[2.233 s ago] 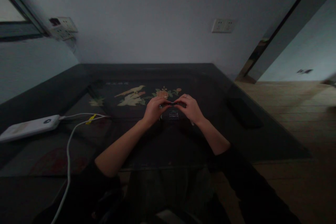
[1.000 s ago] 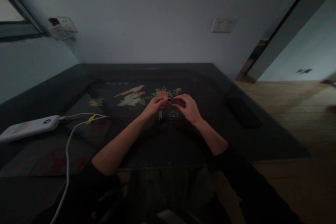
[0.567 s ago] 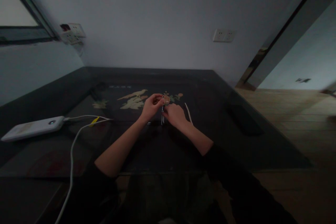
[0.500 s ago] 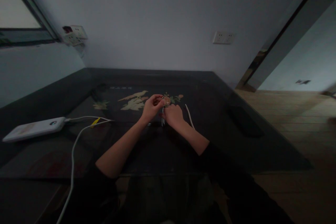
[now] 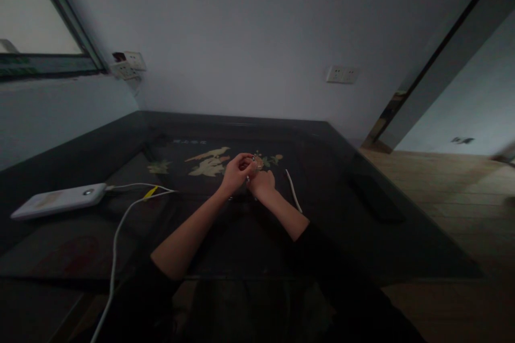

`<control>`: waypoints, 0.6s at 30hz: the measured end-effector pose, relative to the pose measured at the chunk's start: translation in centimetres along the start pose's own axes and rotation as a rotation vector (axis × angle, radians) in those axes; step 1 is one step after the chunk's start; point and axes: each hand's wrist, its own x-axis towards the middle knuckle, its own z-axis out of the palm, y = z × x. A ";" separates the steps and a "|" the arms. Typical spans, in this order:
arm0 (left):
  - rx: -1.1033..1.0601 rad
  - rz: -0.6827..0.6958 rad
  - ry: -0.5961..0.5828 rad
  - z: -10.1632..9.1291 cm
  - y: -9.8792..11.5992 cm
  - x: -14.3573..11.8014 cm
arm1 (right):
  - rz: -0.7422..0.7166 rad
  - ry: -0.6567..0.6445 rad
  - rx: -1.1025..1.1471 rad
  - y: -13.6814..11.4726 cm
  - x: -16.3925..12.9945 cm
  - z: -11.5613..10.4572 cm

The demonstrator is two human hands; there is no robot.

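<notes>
My left hand (image 5: 236, 172) and my right hand (image 5: 262, 184) are pressed together over the middle of a dark table (image 5: 330, 225). The fingers of my left hand pinch a small item with a shiny tip (image 5: 251, 162); the light is too dim to name it. My right hand lies low on the table with its fingers curled against the left hand, and whatever is in it is hidden. A thin white stick (image 5: 293, 191) lies on the table just right of my right wrist.
An inlaid bird-and-flower picture (image 5: 209, 162) shows behind my hands. A white power bank (image 5: 60, 201) lies at the left with a white cable (image 5: 118, 225) running toward me. A dark flat object (image 5: 376, 197) lies near the right table edge. Wall sockets (image 5: 341, 74) sit behind.
My hands parted from a small dark piece they held together, then my right hand dropped to the table and closed in beside the left. The white stick came into sight. The view tilted up.
</notes>
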 end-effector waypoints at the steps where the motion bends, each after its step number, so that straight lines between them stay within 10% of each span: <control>1: 0.016 0.017 0.002 -0.1 0.4 0.0 | 0.032 0.015 0.006 0.3 -0.3 -0.5; 11: 0.207 0.256 -0.158 -0.3 3.3 -3.4 | -0.125 0.212 0.743 9.9 -5.6 -2.9; 18: 0.102 0.126 -0.164 0.0 1.9 -4.3 | -0.189 0.095 1.249 9.7 -7.6 -1.0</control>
